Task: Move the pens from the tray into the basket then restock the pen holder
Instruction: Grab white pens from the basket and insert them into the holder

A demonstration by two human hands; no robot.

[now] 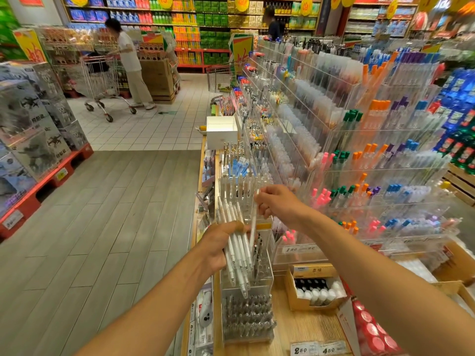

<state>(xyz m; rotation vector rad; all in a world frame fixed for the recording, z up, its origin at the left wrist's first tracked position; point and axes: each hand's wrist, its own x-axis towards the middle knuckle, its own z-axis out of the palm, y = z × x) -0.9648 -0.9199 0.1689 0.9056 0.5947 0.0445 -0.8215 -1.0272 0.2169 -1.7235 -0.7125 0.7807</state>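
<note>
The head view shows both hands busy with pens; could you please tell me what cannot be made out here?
- How many pens in the bundle: the left hand covers part.
- Tip of the single pen pinched by the right hand: lost behind the bundle.
- Basket and tray: cannot tell which they are.
- Price labels: cut by the bottom edge.

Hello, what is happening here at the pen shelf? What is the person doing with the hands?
A person is restocking pens in a shop's stationery display. The left hand grips a bundle of white pens, held at a slant above a clear pen holder on the wooden counter. The right hand pinches a single white pen by its top, with its lower end pointing down toward the holder. The holder already has some dark pens inside.
</note>
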